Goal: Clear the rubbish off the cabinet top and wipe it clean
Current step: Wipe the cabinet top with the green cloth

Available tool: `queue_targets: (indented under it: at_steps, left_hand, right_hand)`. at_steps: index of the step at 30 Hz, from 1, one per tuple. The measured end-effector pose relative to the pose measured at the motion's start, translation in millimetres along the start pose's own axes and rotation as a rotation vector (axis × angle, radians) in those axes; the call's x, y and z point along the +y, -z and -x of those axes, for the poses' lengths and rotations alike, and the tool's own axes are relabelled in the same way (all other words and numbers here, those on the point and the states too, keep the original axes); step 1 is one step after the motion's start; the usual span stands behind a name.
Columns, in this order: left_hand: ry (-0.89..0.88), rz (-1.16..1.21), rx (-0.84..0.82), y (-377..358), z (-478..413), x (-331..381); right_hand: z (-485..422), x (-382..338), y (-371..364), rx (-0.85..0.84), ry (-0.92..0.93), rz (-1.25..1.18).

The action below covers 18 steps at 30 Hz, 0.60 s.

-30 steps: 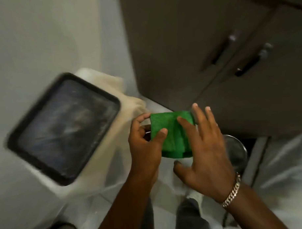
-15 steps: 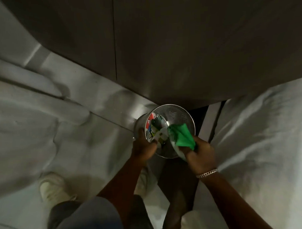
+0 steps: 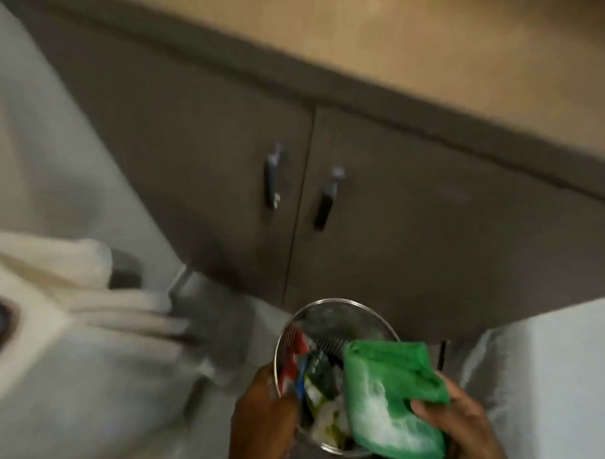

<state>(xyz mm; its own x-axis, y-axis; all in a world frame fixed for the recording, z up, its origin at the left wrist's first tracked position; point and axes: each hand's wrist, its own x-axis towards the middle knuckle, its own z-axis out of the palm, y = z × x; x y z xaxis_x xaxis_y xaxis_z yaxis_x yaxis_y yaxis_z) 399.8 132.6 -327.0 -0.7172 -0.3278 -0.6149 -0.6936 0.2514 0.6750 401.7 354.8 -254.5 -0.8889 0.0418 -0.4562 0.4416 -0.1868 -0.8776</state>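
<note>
Right hand [image 3: 462, 426] clamped on the green cloth [image 3: 391, 403], left hand [image 3: 263, 418] apparently gripping the metal bin [image 3: 334, 309] of wrappers [image 3: 313, 383]; the loosely pinched cloth could drop in, cabinet top [image 3: 459, 48] unwiped.

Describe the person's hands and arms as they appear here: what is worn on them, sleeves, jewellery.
Both hands are bare, with no gloves. The left hand shows no ring, and its forearm, as far as it is in view, has no sleeve. The right hand shows no ring either; its wrist is cut off by the frame edge, so jewellery there cannot be judged.

one bin [image 3: 334, 305], one cloth [image 3: 389, 391], two door handles [image 3: 271, 177], two hands [image 3: 263, 419]
</note>
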Motion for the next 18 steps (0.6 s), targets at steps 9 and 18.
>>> queue_targets:
  at_steps: [9, 18]
  left_hand:
    - [-0.212, -0.043, 0.04, 147, 77, 156]
    - [-0.118, -0.203, -0.064, 182, 45, 209]
  right_hand:
    - [31, -289, -81, 0.088, 0.598, 0.222]
    - [-184, -386, -117, 0.438, 0.754, 0.83]
